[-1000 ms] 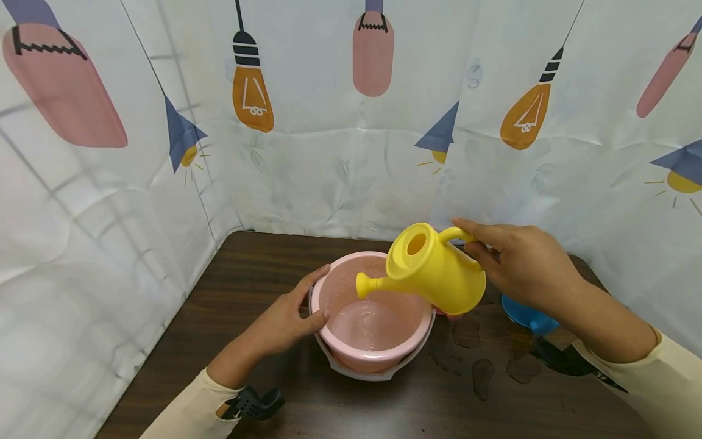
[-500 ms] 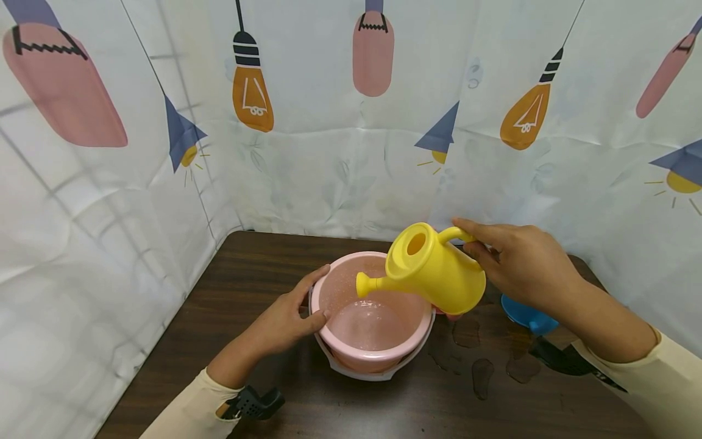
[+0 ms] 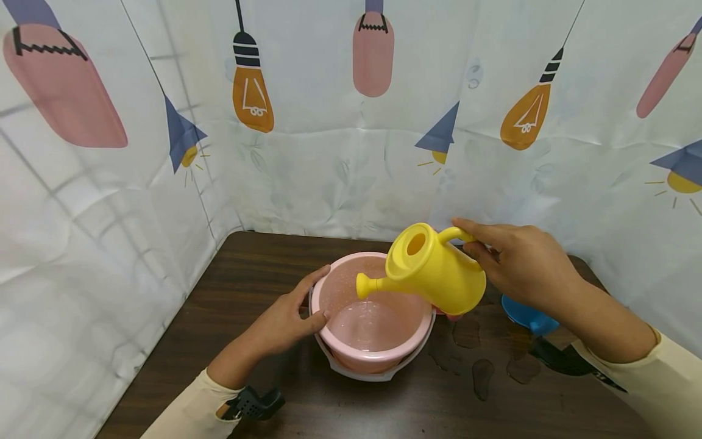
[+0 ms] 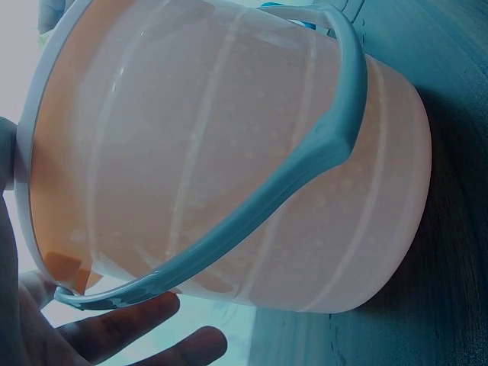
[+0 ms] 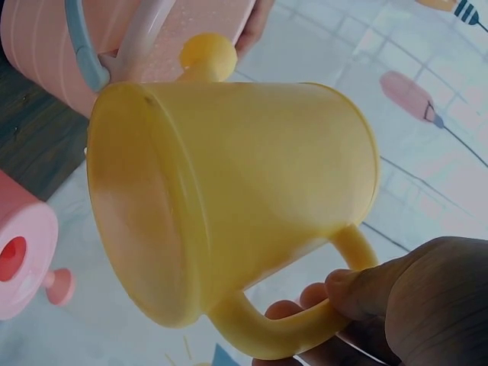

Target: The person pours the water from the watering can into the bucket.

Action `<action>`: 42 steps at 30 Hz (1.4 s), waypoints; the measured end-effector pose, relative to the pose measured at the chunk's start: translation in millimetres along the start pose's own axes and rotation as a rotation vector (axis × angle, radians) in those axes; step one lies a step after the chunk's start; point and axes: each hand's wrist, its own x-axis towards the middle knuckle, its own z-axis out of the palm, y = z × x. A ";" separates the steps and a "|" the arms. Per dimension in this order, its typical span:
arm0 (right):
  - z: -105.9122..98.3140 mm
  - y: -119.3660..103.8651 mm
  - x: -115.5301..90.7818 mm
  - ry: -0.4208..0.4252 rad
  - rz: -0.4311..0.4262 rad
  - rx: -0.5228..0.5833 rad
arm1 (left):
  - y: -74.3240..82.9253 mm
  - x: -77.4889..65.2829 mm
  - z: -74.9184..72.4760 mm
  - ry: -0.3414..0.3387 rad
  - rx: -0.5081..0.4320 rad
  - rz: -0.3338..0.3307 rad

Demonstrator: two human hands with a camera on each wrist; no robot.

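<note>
A pink bucket stands on the table, with a shiny, rippled surface low inside. My left hand holds its left rim, thumb and index fingertip over the edge. In the left wrist view the other fingers spread outside the bucket, by its blue-looking handle. My right hand grips a yellow watering can by its handle. The can is tilted left over the bucket, and its spout points into the opening. Right wrist view: thumb and fingers wrap the handle loop.
To the right, partly behind my forearm, sits a blue plastic item. A pink watering can shows at the left of the right wrist view. Wet puddles lie on the dark table. A printed curtain hangs behind.
Both hands and the yellow watering can stay put. Only the glints on the surface inside the bucket shift slightly.
</note>
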 end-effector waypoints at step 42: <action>1.4 -1.1 -0.7 0.006 0.003 -0.016 | 1.0 -0.7 0.6 0.004 0.001 -0.010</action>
